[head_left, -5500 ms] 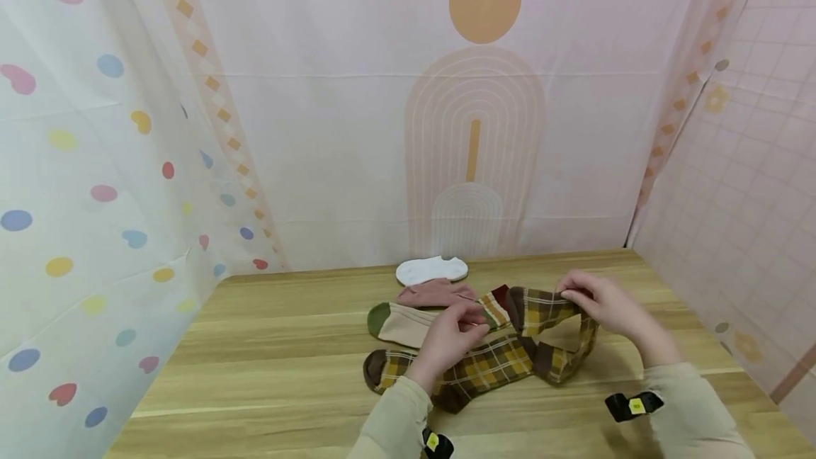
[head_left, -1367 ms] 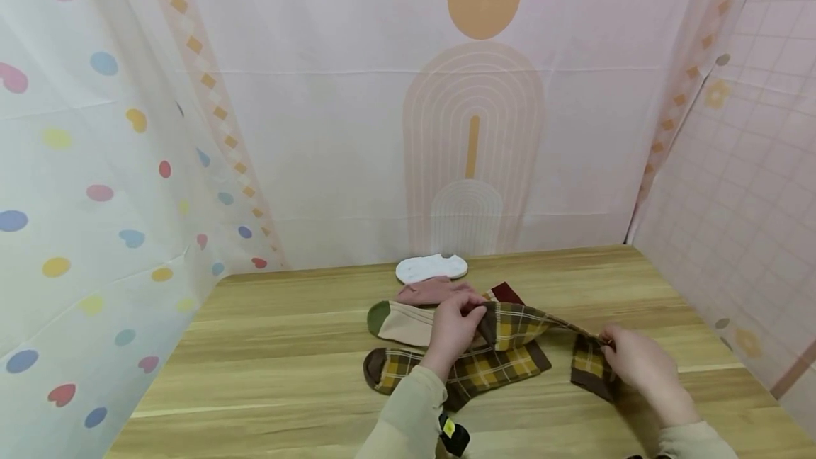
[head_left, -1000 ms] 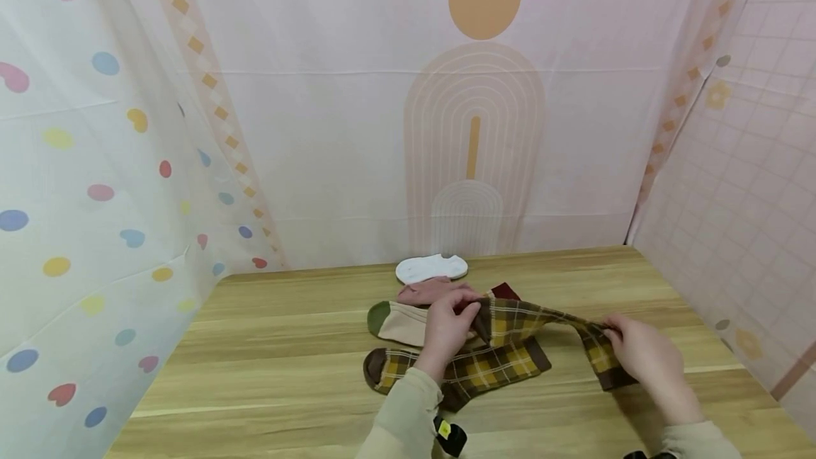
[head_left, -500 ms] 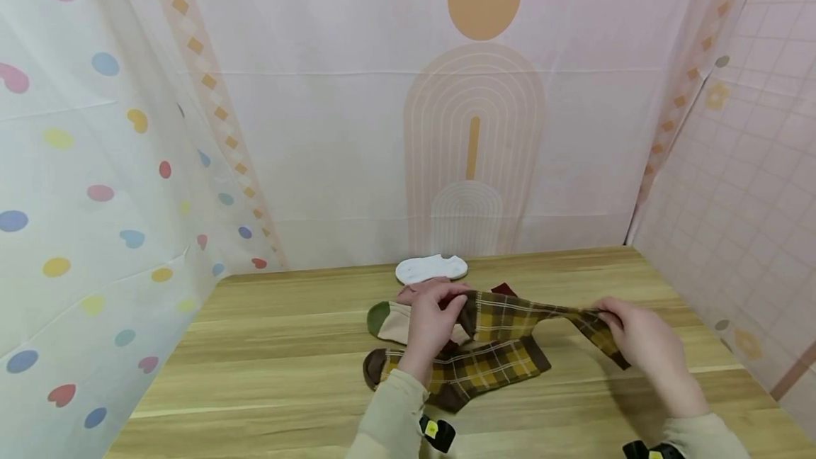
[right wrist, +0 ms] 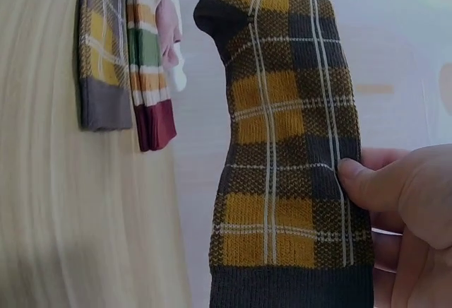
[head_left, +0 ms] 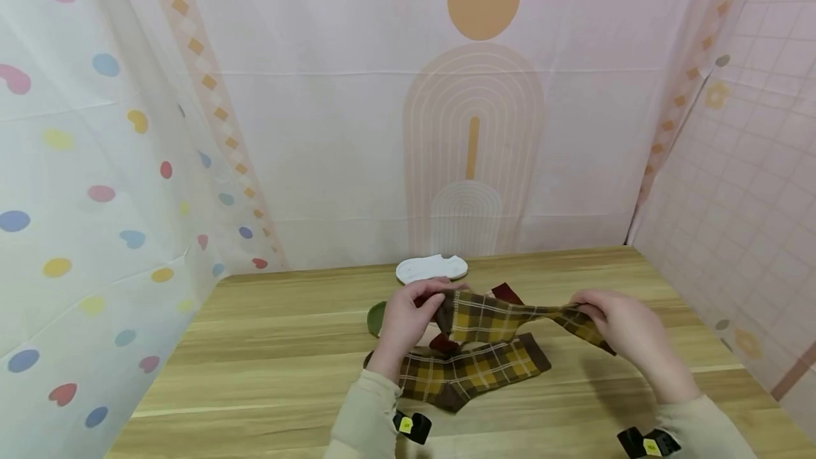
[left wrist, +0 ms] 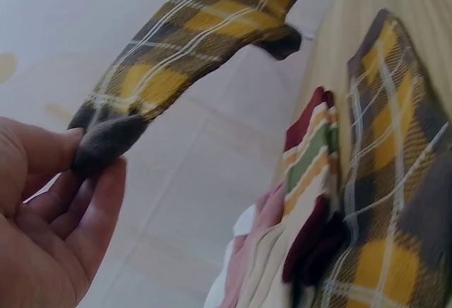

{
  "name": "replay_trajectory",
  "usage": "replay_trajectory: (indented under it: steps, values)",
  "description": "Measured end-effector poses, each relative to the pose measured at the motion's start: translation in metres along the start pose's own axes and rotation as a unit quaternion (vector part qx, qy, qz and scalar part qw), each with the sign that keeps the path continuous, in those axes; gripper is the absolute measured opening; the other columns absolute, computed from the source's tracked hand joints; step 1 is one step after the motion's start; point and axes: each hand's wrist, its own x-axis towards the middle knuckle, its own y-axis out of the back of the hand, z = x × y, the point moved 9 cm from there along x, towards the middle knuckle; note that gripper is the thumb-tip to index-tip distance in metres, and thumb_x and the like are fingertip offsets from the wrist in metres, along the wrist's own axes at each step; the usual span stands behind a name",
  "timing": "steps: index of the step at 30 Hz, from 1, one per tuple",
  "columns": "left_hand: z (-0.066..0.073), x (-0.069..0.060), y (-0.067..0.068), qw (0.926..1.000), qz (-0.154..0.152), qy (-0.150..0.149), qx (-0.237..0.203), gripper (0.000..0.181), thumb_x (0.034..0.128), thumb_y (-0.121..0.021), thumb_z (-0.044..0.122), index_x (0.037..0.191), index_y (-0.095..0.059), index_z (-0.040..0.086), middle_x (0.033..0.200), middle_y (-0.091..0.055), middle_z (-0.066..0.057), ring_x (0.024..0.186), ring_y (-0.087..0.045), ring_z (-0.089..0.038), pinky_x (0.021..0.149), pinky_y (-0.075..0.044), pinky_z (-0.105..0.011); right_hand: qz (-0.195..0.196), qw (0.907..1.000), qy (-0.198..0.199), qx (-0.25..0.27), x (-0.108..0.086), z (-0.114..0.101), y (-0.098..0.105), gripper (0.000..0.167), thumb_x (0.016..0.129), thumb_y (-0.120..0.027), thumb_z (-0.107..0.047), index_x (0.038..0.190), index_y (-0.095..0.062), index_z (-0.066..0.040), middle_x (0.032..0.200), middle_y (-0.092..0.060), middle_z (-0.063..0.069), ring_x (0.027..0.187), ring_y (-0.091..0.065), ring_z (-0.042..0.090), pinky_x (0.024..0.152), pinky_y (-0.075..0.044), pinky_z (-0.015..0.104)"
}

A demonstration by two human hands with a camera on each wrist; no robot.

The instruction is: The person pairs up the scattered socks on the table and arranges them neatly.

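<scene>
A brown-and-mustard plaid sock (head_left: 487,316) is stretched in the air between both hands. My left hand (head_left: 408,317) pinches its dark toe (left wrist: 106,142) between thumb and fingers. My right hand (head_left: 631,335) pinches the edge of its leg near the dark cuff (right wrist: 289,287). Beneath it, a matching plaid sock (head_left: 484,372) lies flat on the table, its toe partly covered by the left wrist. Behind that lies a cream striped sock with a green toe (head_left: 376,318) and a burgundy cuff (head_left: 506,294), largely hidden by the left hand and raised sock.
A white low-cut sock (head_left: 430,269) lies at the back of the wooden table (head_left: 268,367). A pink sock (right wrist: 167,22) lies between it and the striped one, mostly hidden in the head view. Patterned curtains (head_left: 319,126) enclose the table's back and sides.
Earlier the right hand alone held the sock; the left hand then took its toe. Over the last second both hands have moved left, carrying the sock above the matching one.
</scene>
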Motion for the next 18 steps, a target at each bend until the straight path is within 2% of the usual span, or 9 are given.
replay_trajectory:
  steps: [4,7,13,18]
  values:
    - [-0.005,-0.003,0.011,1.0,-0.005,0.001,0.008,0.015,0.0952,-0.065,0.005,0.106,-0.074,0.005,0.11,-0.07,-0.011,0.09,-0.067,-0.021,0.07,-0.057,-0.028,-0.011,0.9996,0.025,0.003,0.005,-0.01,-0.003,0.016,0.087,-0.072,-0.002,0.097,-0.074,-0.013,0.094,-0.073,0.004,0.084,-0.07,0.027,0.072,-0.056,0.046]
    - [-0.009,-0.005,0.02,0.9999,0.0,0.002,0.017,0.013,0.0945,-0.066,0.004,0.105,-0.073,0.002,0.097,-0.07,-0.012,0.076,-0.064,-0.017,0.064,-0.057,-0.029,-0.014,0.999,0.043,-0.002,0.007,-0.018,-0.005,0.016,0.087,-0.072,-0.002,0.096,-0.074,-0.015,0.094,-0.073,0.002,0.082,-0.07,0.025,0.07,-0.056,0.044]
    - [-0.014,-0.01,0.033,0.9996,0.006,0.015,0.024,0.012,0.0935,-0.066,0.0,0.103,-0.073,0.001,0.093,-0.069,-0.01,0.072,-0.062,-0.015,0.063,-0.056,-0.029,-0.01,0.9974,0.072,-0.001,0.011,-0.032,-0.007,0.018,0.086,-0.074,-0.003,0.096,-0.073,-0.018,0.093,-0.073,-0.001,0.081,-0.07,0.023,0.068,-0.056,0.043]
    - [-0.017,-0.014,0.045,0.9992,0.026,0.029,0.003,0.014,0.0927,-0.066,-0.001,0.104,-0.073,-0.001,0.096,-0.07,-0.012,0.073,-0.063,-0.016,0.064,-0.057,-0.03,-0.008,0.9971,0.076,0.006,0.016,-0.041,-0.007,0.018,0.087,-0.073,-0.004,0.097,-0.073,-0.018,0.092,-0.073,-0.002,0.079,-0.069,0.02,0.065,-0.056,0.04]
